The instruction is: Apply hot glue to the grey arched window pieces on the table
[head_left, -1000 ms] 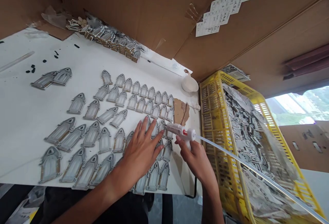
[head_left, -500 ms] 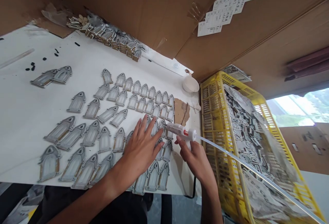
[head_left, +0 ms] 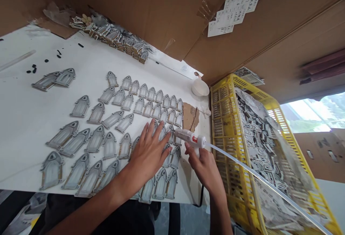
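Rows of small grey arched window-shaped pieces (head_left: 109,146) lie on the white table (head_left: 24,120). My left hand (head_left: 148,154) rests flat over some of them with its fingers spread, hiding the pieces underneath. My right hand (head_left: 203,165) is wrapped round a white glue gun (head_left: 185,137), whose nozzle points left, over a piece just right of my left fingertips. From the back of the gun a long clear glue stick (head_left: 250,170) runs down to the right.
A yellow basket (head_left: 231,148) full of grey pieces stands at the right. Stacked pieces (head_left: 118,39) line the cardboard wall (head_left: 151,8). A white bowl (head_left: 199,87) and torn cardboard (head_left: 190,115) lie near the basket. Black bits are at the upper left.
Almost nothing differs; the view has shifted very slightly. Both hands and the glue gun keep nearly the same places.
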The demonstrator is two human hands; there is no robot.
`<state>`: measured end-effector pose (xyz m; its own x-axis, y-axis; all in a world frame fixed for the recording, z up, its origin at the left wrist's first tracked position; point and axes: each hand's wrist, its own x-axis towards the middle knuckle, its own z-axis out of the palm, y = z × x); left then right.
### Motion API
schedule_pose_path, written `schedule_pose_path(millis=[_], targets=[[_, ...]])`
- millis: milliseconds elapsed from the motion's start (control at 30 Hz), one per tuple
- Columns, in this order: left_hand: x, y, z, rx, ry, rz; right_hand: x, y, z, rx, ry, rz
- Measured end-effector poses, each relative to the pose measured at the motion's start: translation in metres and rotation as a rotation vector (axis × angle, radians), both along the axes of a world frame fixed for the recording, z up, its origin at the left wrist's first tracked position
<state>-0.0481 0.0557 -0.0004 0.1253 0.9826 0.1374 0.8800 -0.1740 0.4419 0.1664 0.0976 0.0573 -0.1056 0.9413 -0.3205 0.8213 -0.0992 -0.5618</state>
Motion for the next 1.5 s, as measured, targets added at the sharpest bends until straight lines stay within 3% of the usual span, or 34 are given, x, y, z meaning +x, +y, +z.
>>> schedule_pose_path(millis=[367,567,667,800,933,1033,1267,1500], targets=[[0.0,0.001,0.0,-0.002,0.011,0.002,-0.003,0.003,0.012,0.036,-0.095,0.092],[-0.002,0.003,0.006,-0.035,0.015,-0.005,-0.023,0.02,0.046,0.047,-0.482,0.243],[-0.002,0.003,0.007,-0.047,0.022,-0.001,-0.027,0.028,0.066,0.029,-0.554,0.317],[-0.005,0.002,0.006,-0.049,0.025,-0.003,-0.01,0.025,0.079,0.037,-0.472,0.272],[-0.006,0.002,0.006,-0.037,0.028,-0.011,0.014,0.014,0.071,0.054,-0.323,0.219],[-0.006,0.003,0.007,-0.022,0.033,-0.009,0.023,0.009,0.059,-0.045,-0.205,0.177],[-0.005,0.004,0.008,-0.017,0.044,-0.015,0.026,0.005,0.039,-0.158,0.034,0.097],[-0.006,0.003,0.008,-0.026,0.053,-0.015,0.023,0.006,0.03,-0.17,0.09,0.095]])
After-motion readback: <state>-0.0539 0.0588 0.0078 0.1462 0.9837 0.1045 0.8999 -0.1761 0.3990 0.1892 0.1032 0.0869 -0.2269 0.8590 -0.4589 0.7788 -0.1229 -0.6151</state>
